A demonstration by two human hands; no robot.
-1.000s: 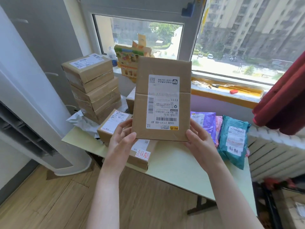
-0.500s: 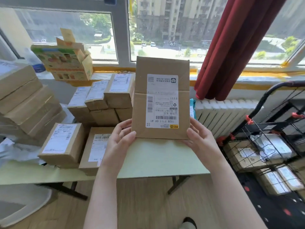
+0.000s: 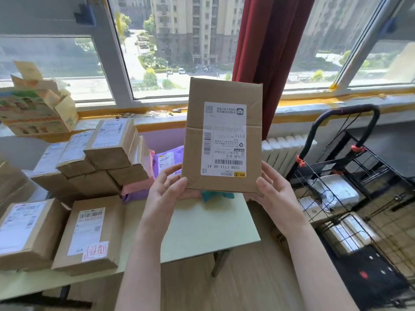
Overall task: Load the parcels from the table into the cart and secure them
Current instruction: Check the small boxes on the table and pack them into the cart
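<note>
Curtain: a dark red fabric curtain hangs gathered in folds, far, right of centre, in front of the glass.
Window: a grey-framed window spans the far wall.
Clip: a small blue block sits on the frame, far left.
Sill: a pale window ledge edged with yellow tape runs below the glass.
Carton: an open printed cardboard carton with raised flaps stands on the ledge, far left.
Radiator: a white ribbed radiator sits under the ledge, below the curtain.
Floor: light wooden planks, near.
Outside: tall beige apartment blocks, round green trees and a white vehicle on the street.
</note>
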